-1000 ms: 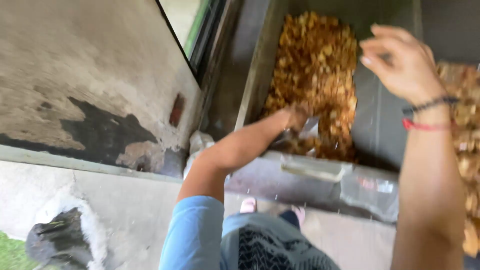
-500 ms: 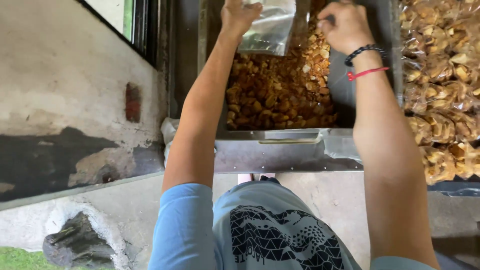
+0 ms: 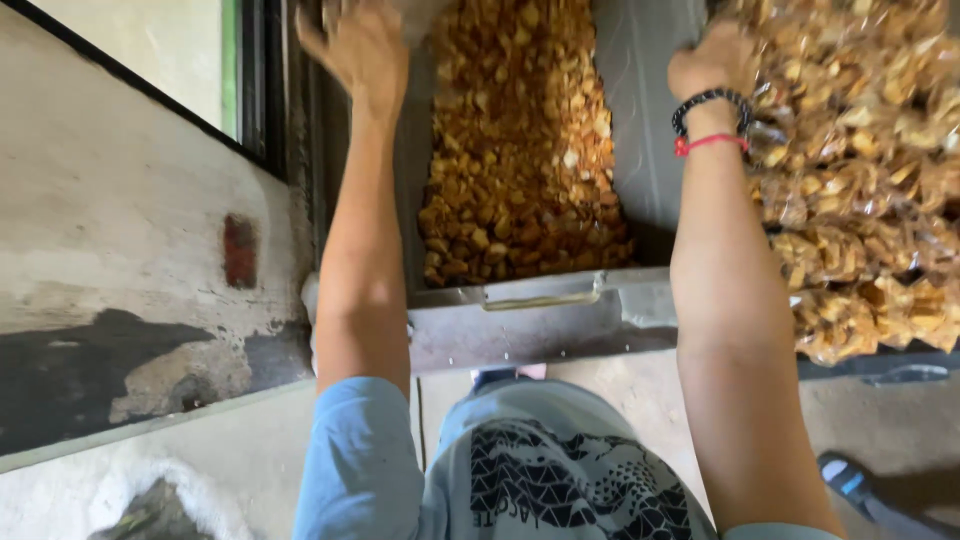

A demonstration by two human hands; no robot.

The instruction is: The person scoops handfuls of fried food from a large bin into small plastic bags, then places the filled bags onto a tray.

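— Along the left side, what's there?

— A stained concrete wall (image 3: 120, 250) with a dark window frame (image 3: 255, 90), close against the metal tray (image 3: 540, 320). To the right, clear bags of fried chips (image 3: 860, 190) are heaped up, crowding the tray's edge.

— And the tray itself?

— Long, grey, with a handle on its near wall. Loose golden-brown chips (image 3: 520, 150) fill its middle; the bare metal shows on the right.

— The hands?

— The left hand (image 3: 360, 45) is raised over the tray's far left, fingers spread, blurred; I cannot tell whether it holds anything. The right hand (image 3: 712, 62), with black and red bands at the wrist, is curled closed against the bagged chips, seemingly gripping one bag, though the blur hides it.
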